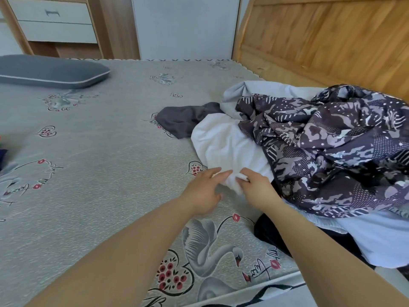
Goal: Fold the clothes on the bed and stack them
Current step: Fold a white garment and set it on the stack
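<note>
Clothes sit heaped on the bed [99, 134], and both hands meet at the pile's near edge. Far beyond the left hand [202, 191] lies a grey pillow [51, 70]. That hand's fingers stretch out straight, touching the white garment [223, 147]. Just beside it, the right hand [257, 188] pinches the white hem. Past the right hand — a patterned purple garment [332, 149] drapes over the pile.
</note>
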